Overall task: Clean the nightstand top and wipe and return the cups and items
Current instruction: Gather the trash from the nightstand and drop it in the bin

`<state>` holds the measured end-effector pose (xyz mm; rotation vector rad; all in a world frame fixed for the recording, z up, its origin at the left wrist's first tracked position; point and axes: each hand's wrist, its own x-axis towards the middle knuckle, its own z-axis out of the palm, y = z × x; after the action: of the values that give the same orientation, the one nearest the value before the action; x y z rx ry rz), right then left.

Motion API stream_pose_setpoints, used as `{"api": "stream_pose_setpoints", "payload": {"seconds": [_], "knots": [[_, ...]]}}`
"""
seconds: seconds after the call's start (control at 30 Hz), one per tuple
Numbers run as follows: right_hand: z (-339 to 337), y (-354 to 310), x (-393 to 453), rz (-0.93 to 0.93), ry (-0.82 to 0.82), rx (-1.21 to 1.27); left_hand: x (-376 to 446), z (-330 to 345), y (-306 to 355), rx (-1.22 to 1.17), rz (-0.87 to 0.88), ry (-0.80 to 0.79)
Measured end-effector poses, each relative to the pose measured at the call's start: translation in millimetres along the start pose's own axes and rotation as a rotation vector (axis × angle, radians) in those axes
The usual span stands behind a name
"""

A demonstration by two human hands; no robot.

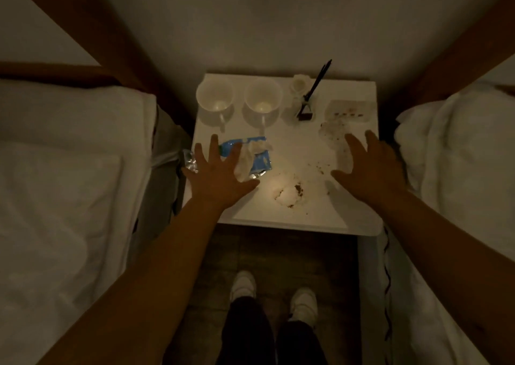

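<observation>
The white nightstand top [289, 147] stands between two beds in dim light. Two white cups stand at its back, the left cup [215, 95] and the right cup [263, 97], handles toward me. A blue wrapper [260, 160] with a crumpled tissue [246, 162] lies front left. A stained tissue [289, 194] sits near the front, and another soiled tissue [334, 133] lies at the right. My left hand [220, 175] hovers with fingers spread over the wrapper's left end. My right hand [367, 169] is spread beside the soiled tissue. Neither holds anything.
A small white holder [299, 89] and a dark brush [313, 89] stand at the back, with a stained clear tray [349, 111] to their right. A foil scrap [189, 161] hangs at the left edge. White beds [69, 183] flank both sides. My shoes [243, 284] are below.
</observation>
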<state>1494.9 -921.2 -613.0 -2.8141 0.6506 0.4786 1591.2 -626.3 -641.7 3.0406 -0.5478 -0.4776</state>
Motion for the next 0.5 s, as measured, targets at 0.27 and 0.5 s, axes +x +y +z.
{"api": "stream_pose_setpoints", "payload": {"seconds": [0.27, 0.5], "knots": [[31, 0, 14, -0.034, 0.021, 0.048, 26, 34, 8, -0.080, 0.035, 0.014], [34, -7, 11, -0.003, 0.040, 0.065, 28, 26, 18, 0.008, 0.057, 0.110]]}}
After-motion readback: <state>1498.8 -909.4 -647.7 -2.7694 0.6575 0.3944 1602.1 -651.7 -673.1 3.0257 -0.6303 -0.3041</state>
